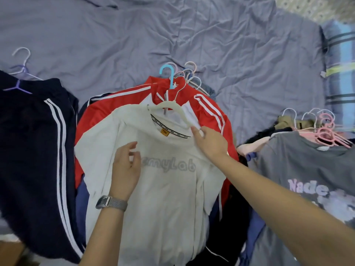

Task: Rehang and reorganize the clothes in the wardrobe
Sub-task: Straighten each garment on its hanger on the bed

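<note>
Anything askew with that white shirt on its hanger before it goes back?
Yes. The white shirt sits crooked on its hanger: one hanger arm lies bare above the collar, outside the shirt, ending near the right hand. The left hand rests on the chest.

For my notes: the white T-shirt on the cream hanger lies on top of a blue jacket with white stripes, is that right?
Not quite. The head view shows the white T-shirt on the cream hanger lying on a red jacket with white stripes, not a blue one.

Soft, even indoor light with faint shadows; slightly blurry overall, no glare, and wide-angle bending at the edges.
</note>
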